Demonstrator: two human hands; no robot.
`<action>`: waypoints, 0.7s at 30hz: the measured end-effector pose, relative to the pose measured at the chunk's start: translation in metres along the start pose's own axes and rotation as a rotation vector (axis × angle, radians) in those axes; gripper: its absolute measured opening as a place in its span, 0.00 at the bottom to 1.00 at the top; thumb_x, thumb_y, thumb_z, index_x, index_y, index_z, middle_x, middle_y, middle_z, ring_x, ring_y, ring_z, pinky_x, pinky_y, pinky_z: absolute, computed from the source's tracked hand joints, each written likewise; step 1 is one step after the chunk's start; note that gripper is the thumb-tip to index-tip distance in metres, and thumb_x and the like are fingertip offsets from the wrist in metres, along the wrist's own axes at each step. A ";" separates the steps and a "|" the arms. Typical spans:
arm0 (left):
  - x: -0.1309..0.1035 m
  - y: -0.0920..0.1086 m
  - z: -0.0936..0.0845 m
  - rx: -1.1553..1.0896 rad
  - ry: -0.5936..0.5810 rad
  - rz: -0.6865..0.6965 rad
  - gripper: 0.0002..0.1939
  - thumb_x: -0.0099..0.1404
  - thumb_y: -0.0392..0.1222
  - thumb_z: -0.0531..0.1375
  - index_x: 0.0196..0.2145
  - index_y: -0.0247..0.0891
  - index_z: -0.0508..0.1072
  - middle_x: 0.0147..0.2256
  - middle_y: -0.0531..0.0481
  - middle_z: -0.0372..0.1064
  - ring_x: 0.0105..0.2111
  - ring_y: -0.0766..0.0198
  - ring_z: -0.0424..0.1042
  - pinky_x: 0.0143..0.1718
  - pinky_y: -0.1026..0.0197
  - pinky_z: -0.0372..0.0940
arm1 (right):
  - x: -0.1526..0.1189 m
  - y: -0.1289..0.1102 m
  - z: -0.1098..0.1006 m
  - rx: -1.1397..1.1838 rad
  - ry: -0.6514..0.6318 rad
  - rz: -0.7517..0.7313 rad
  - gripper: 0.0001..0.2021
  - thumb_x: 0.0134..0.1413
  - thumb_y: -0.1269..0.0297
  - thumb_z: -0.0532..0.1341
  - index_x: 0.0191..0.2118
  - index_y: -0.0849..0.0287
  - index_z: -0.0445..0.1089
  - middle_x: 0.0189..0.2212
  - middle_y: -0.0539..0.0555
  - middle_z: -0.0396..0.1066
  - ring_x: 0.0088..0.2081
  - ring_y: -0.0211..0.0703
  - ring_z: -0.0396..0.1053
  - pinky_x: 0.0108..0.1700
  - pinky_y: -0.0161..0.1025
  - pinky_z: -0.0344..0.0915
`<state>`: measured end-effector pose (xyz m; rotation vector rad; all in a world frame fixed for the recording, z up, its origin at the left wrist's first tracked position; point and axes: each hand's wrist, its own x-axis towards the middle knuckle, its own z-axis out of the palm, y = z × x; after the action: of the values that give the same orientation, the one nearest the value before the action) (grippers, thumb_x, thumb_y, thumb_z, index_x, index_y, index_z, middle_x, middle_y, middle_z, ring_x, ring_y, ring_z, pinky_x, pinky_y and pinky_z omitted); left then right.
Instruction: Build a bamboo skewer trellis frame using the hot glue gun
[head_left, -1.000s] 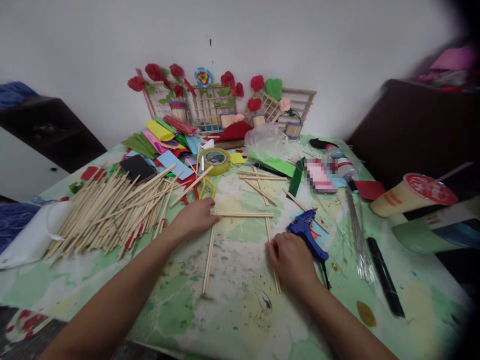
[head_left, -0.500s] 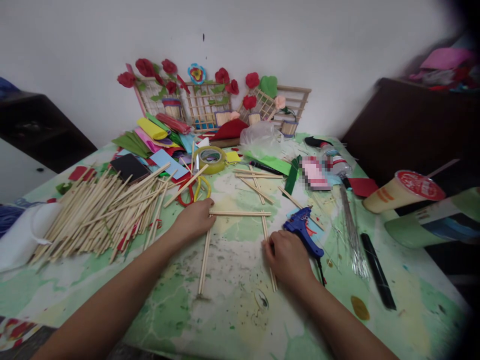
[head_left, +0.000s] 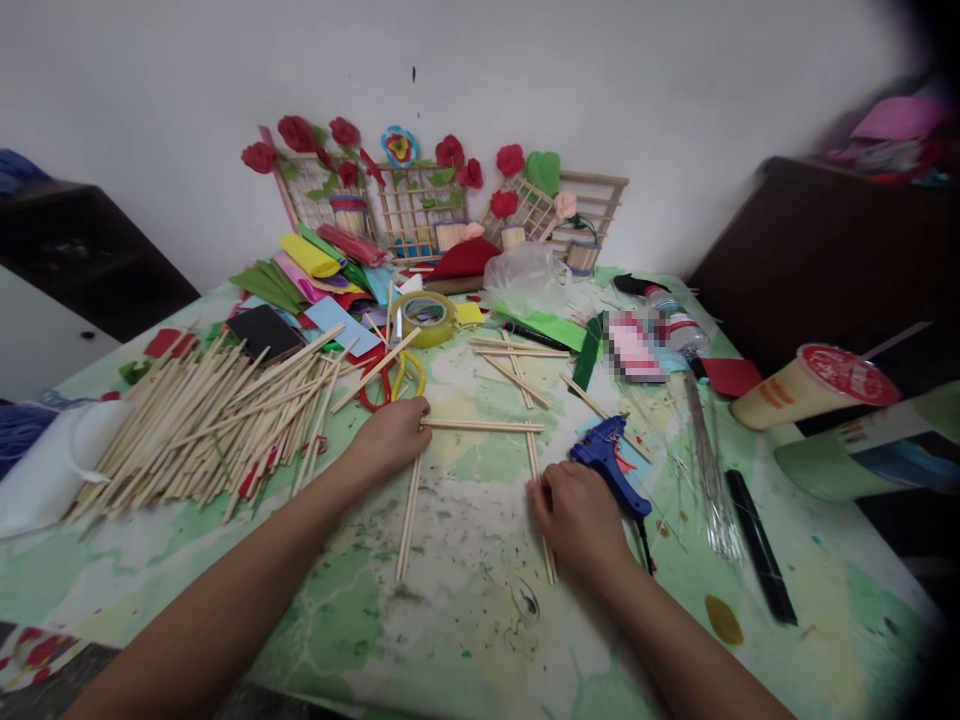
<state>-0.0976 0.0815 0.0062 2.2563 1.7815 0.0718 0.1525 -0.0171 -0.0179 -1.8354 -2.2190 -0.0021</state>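
My left hand [head_left: 390, 437] pinches the left end of a crosswise pair of thin wooden sticks [head_left: 484, 426]. Below that corner a second pair of wooden sticks [head_left: 409, 520] runs down toward me on the table. The crosswise pair's right end lies over the top of a third pair of wooden sticks [head_left: 534, 455]. My right hand [head_left: 577, 515] has its fingers curled onto this right-hand pair, covering its middle. Together the three pairs outline a frame with its near side unclosed. A blue hot glue gun [head_left: 609, 465] lies just beyond my right hand.
A big pile of wooden sticks [head_left: 202, 430] spreads at left. Scissors [head_left: 405, 378] and a tape roll [head_left: 424, 318] lie beyond my left hand. Stick lattices with paper flowers [head_left: 420, 205] lean on the wall. Wires [head_left: 705, 470], a black rod [head_left: 759, 545] and a drink cup [head_left: 814, 385] stand or lie right.
The view has shifted a little, so the surroundings sit slightly further right. Both hands keep nearly the same hold, and the sticks keep their layout.
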 end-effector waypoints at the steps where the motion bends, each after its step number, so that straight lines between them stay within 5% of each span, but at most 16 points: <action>1: 0.000 0.000 0.000 0.000 0.006 0.004 0.12 0.58 0.38 0.51 0.39 0.37 0.70 0.33 0.44 0.72 0.33 0.58 0.71 0.30 0.62 0.58 | 0.000 0.000 0.000 -0.002 -0.007 0.004 0.12 0.56 0.65 0.54 0.24 0.60 0.66 0.24 0.55 0.69 0.29 0.43 0.65 0.33 0.40 0.50; 21: 0.000 -0.002 0.000 -0.033 0.001 0.009 0.11 0.61 0.45 0.52 0.36 0.37 0.69 0.33 0.44 0.71 0.33 0.58 0.70 0.30 0.62 0.56 | 0.000 -0.001 -0.001 -0.014 -0.015 0.005 0.12 0.57 0.65 0.54 0.24 0.60 0.67 0.25 0.55 0.69 0.30 0.44 0.65 0.33 0.40 0.51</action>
<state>-0.0990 0.0822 0.0058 2.2426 1.7576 0.1032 0.1521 -0.0173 -0.0165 -1.8547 -2.2299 -0.0029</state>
